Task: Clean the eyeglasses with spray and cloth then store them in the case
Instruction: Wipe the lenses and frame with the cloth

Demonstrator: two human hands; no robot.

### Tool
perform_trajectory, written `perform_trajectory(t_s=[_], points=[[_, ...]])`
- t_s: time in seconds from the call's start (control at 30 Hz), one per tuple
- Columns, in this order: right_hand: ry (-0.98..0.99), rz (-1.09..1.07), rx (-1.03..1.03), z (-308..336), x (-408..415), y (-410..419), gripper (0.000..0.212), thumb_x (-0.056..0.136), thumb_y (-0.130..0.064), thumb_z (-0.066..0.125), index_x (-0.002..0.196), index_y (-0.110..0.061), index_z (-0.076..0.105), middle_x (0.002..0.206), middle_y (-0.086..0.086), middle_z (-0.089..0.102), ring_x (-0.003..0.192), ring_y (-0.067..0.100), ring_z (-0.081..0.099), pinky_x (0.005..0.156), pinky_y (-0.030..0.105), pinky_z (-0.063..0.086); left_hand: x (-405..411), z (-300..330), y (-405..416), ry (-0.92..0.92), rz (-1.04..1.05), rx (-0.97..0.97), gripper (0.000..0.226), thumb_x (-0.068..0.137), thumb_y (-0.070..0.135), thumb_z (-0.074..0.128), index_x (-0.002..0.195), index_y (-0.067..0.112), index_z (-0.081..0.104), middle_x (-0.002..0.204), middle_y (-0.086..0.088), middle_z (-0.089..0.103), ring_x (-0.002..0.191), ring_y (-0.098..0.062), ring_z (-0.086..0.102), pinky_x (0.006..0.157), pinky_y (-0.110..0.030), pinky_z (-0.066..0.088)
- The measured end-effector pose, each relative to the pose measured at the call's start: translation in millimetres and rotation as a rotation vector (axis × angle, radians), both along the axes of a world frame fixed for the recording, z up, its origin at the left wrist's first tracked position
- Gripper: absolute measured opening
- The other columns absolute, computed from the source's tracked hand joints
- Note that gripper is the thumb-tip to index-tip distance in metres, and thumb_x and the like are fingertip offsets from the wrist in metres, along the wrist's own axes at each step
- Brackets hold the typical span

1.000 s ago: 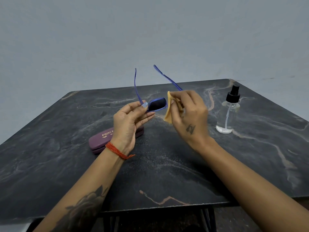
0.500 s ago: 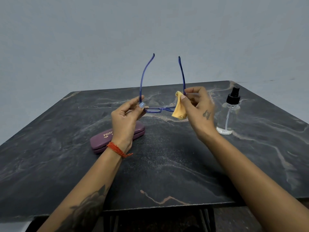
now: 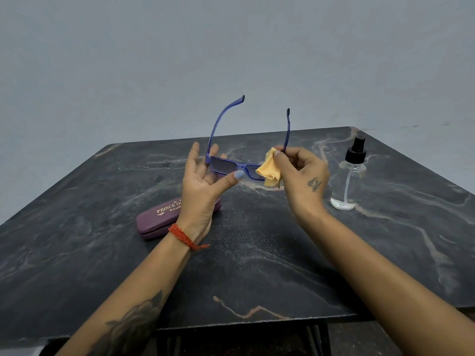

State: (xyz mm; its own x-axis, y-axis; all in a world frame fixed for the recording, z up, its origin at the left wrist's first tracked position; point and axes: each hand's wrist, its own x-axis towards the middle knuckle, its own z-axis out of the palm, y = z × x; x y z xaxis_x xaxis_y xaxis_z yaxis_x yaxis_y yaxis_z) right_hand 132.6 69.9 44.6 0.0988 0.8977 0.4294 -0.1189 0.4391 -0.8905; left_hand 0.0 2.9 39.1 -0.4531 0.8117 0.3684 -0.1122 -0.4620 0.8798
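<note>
Blue-framed eyeglasses (image 3: 224, 166) are held above the table with their temples open and pointing up and away. My right hand (image 3: 303, 176) pinches a small orange cloth (image 3: 267, 168) around the right lens and hinge, hiding that lens. My left hand (image 3: 203, 186) is at the left lens with its palm toward me and fingers straight. Its thumb tip touches the lower rim and its fingers stand behind the left hinge. A closed purple case (image 3: 154, 219) with gold lettering lies under my left wrist. A clear spray bottle (image 3: 349, 181) with a black pump stands upright to the right.
Everything sits on a dark marble-patterned table (image 3: 257, 265) whose front edge is near me. A plain grey wall stands behind it. The case lies left of centre and the bottle near the right side.
My left hand has let go its pinch on the left hinge and spread its fingers. The glasses have tilted so the lenses face me more. The right hand keeps the cloth on the right lens.
</note>
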Motion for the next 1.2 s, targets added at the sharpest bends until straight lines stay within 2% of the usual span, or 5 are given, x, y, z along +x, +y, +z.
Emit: perform_trajectory(t_s=[0.4, 0.7, 0.87, 1.1, 1.2], points=[[0.015, 0.133, -0.062, 2.9, -2.5, -8.9, 0.008, 0.084, -0.01, 0.066, 0.09, -0.012, 0.071, 0.078, 0.005, 0.07, 0.07, 0.012, 0.062, 0.065, 0.028, 0.051, 2.7, -9.1, 7.6, -0.176, -0.15, 0.004, 0.027, 0.074, -0.001, 0.062, 0.099, 0.007, 0.062, 0.096, -0.001, 0.072, 0.102, -0.016, 0.065, 0.076, -0.023, 0.055], [-0.085, -0.186, 0.445, 6.3, -2.6, -19.5, 0.015, 0.082, -0.016, 0.072, 0.09, -0.009, 0.062, 0.088, 0.002, 0.062, 0.068, 0.008, 0.059, 0.059, 0.019, 0.05, 0.9, -7.4, 9.4, -0.226, -0.148, 0.045, 0.026, 0.067, 0.008, 0.064, 0.093, 0.007, 0.063, 0.081, 0.001, 0.073, 0.087, -0.013, 0.069, 0.077, -0.028, 0.057], [-0.423, -0.244, 0.785, -4.3, -6.5, -12.3, 0.006, 0.081, -0.008, 0.071, 0.083, -0.003, 0.071, 0.085, 0.008, 0.068, 0.077, 0.012, 0.061, 0.071, 0.017, 0.048, 2.0, -7.4, 8.7, -0.229, -0.149, 0.049, 0.024, 0.066, 0.008, 0.064, 0.09, 0.008, 0.063, 0.084, -0.001, 0.073, 0.087, -0.014, 0.069, 0.073, -0.028, 0.057], [-0.805, -0.09, 0.839, -12.6, -9.8, -12.9, 0.036, 0.083, -0.033, 0.062, 0.108, -0.007, 0.066, 0.101, 0.003, 0.07, 0.089, 0.02, 0.059, 0.082, 0.027, 0.042, 1.5, -7.0, 8.6, -0.268, -0.106, 0.047, 0.016, 0.079, -0.004, 0.057, 0.087, 0.008, 0.063, 0.074, 0.004, 0.073, 0.076, -0.007, 0.069, 0.063, -0.019, 0.055], [-0.805, -0.088, 0.884, -13.5, -8.6, -10.6, 0.029, 0.078, -0.02, 0.069, 0.106, -0.009, 0.069, 0.101, 0.001, 0.071, 0.088, 0.021, 0.061, 0.079, 0.03, 0.043, 1.3, -7.6, 8.6, -0.268, -0.09, 0.054, 0.017, 0.081, -0.006, 0.056, 0.088, 0.007, 0.063, 0.076, 0.003, 0.073, 0.077, -0.009, 0.069, 0.064, -0.021, 0.055]])
